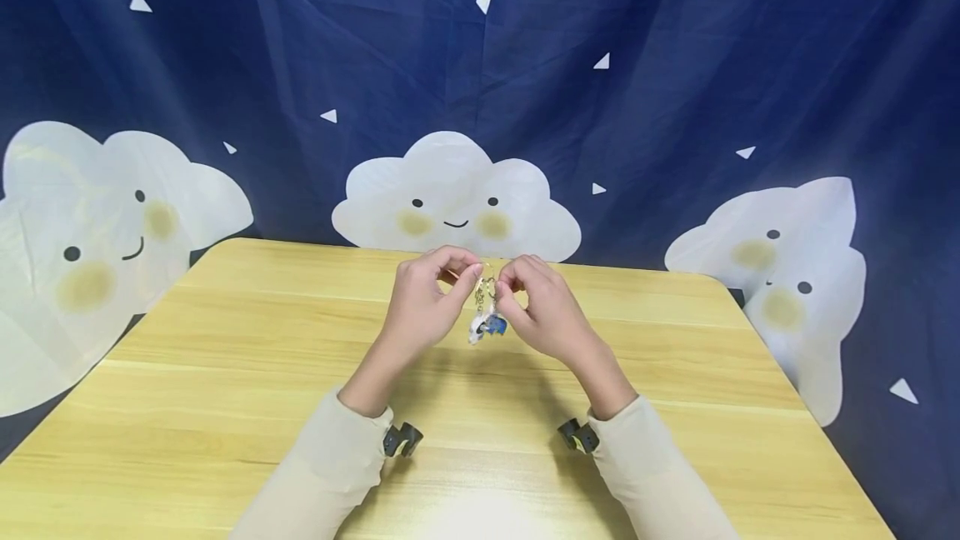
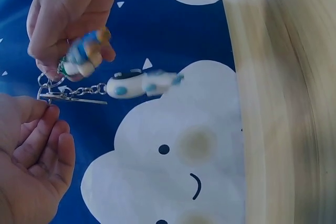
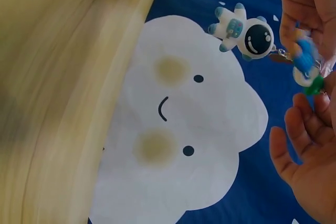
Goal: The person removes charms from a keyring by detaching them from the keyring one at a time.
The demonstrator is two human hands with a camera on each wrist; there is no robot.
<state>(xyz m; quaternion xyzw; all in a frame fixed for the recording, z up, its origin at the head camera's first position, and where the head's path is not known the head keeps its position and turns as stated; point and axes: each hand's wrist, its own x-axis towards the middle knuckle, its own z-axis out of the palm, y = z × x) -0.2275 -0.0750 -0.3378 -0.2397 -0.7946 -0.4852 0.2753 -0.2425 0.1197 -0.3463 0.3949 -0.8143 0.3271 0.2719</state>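
Above the far part of the table, my left hand (image 1: pixel 427 298) pinches a metal keyring (image 2: pixel 51 81) between thumb and index finger. My right hand (image 1: pixel 547 307) pinches at the ring's other side, where a small blue figure charm (image 2: pixel 84 53) is attached. A white astronaut charm (image 3: pixel 257 39) with a black visor and light-blue paws dangles from a short chain. Beside that chain hangs a flat metal piece (image 2: pixel 89 100), perhaps part of a clasp. In the left wrist view the blue charm is blurred. Fingers hide the exact spot where the ring is gripped.
A light wooden table (image 1: pixel 247 407) spreads under both forearms. Behind it hangs a dark blue curtain (image 1: pixel 420 40) printed with smiling white clouds (image 1: pixel 453 182) and small white triangles. Black wrist cameras (image 1: pixel 402 440) sit at the cuffs of the cream sleeves.
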